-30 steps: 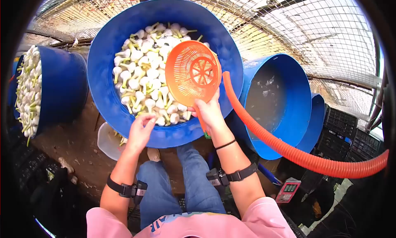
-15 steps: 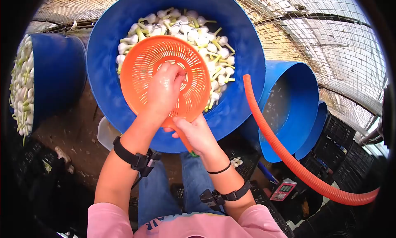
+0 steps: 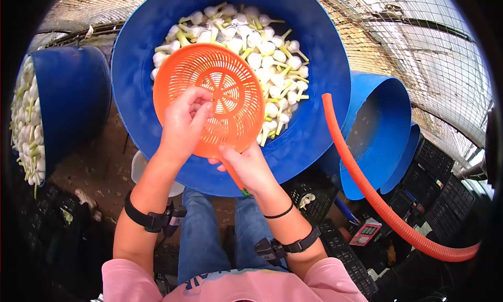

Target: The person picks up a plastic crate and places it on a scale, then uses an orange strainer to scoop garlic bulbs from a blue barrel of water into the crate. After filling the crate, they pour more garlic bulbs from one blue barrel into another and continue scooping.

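An orange plastic strainer [image 3: 238,126] with slotted sides is held over a big blue tub [image 3: 319,103]. My right hand [image 3: 245,168] is closed round its handle at the near rim. Over the strainer's left part is my left hand [image 3: 186,118], its fingers curled and thumb drawn in; whether anything small is pinched there is hidden. The strainer's visible bottom shows no garlic. Beneath and beyond it, many white garlic bulbs [image 3: 272,66] with short green stems lie in the tub.
At the left a tipped blue barrel [image 3: 73,92] is full of garlic. An orange corrugated hose [image 3: 361,179] curves along the right, before another blue barrel [image 3: 387,134] holding cloudy water. Black crates [image 3: 440,192], a pink scale-like device [image 3: 365,233] and a white container [image 3: 139,166] stand lower down.
My left hand has drawn back left and toward me, from the strainer's middle to its left side. My right hand keeps its grip on the handle.
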`<state>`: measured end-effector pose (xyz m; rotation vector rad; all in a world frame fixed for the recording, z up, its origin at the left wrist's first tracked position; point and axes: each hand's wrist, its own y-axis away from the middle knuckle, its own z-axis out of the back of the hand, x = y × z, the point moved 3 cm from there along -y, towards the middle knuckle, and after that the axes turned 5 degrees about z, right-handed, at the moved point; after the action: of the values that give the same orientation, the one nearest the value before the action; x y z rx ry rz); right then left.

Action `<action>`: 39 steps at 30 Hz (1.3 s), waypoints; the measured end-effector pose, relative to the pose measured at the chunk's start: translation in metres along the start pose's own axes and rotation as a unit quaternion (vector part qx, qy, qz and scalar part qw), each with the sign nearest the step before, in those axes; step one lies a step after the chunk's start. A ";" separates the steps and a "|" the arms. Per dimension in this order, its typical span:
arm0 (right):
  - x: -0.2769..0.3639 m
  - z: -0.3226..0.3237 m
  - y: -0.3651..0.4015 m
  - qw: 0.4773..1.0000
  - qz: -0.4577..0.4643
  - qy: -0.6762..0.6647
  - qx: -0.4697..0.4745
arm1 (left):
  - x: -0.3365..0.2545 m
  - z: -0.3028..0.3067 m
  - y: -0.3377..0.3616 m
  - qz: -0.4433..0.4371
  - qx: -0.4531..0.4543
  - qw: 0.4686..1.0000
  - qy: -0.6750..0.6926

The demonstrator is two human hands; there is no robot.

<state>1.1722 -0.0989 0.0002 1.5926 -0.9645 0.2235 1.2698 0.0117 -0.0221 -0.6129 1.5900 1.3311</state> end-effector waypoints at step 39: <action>0.000 0.072 0.005 0.715 0.365 0.591 -0.084 | -0.017 0.220 0.003 -0.091 -0.331 0.822 -0.455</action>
<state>1.1430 -0.1629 -0.0170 0.5178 -0.4577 1.4637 1.3490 0.2165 0.0017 -0.3934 0.2646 1.6641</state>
